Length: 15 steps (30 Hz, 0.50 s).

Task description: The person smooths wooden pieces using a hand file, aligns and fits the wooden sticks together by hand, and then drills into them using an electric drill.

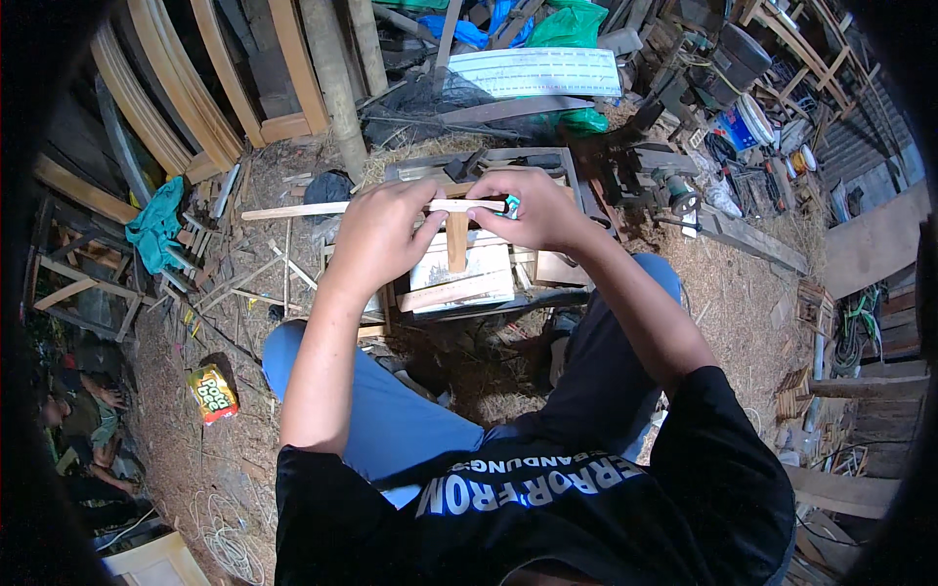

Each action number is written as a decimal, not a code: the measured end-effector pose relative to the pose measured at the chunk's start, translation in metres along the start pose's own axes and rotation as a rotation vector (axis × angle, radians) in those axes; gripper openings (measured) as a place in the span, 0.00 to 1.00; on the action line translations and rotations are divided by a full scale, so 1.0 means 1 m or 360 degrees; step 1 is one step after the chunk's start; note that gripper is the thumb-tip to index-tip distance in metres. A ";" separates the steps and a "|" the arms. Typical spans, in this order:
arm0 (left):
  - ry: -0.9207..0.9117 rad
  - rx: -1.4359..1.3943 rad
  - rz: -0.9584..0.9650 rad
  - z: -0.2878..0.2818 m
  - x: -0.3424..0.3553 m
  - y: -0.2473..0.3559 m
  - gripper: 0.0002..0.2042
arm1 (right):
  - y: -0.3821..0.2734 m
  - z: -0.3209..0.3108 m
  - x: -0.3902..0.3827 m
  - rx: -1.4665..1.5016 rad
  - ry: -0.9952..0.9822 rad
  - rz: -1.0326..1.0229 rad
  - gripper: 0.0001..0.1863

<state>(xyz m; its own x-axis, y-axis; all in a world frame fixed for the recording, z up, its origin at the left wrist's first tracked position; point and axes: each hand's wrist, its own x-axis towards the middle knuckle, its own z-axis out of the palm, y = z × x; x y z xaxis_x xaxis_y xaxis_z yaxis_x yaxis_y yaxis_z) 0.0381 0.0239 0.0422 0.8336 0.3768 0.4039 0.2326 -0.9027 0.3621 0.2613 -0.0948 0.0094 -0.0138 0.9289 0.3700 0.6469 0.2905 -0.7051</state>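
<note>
A thin pale wooden strip [293, 211] runs sideways above a low workbench. My left hand [376, 239] grips it near the middle, thumb and fingers closed around it. Closed on its right end is my right hand [537, 205], thumb pressed to the near side. A small teal item [513, 203] shows at the right hand's fingers; its kind I cannot make out. Between the hands, a short wooden block [456, 246] points toward me from the strip, like the stem of a T. Below lie a white stained board [489, 262] and a flat wooden piece [452, 292].
Tall wooden frames [161, 73] lean at the back left. A teal cloth [156, 225] hangs over a wooden rack. On the left floor lies a yellow snack packet [212, 394]. A white-and-blue bucket [747, 125] stands among tools at the right. Another person [93, 410] sits at far left.
</note>
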 end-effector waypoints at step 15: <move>-0.0010 -0.0192 -0.0021 -0.005 -0.001 0.003 0.09 | -0.003 0.004 -0.003 -0.0013 0.0053 -0.0085 0.11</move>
<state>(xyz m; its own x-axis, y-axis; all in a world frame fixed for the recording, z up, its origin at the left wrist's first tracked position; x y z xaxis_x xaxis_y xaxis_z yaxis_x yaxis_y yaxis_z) 0.0351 0.0217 0.0469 0.8341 0.3866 0.3934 0.1818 -0.8661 0.4657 0.2564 -0.0974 0.0081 -0.0229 0.9039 0.4271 0.6520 0.3374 -0.6791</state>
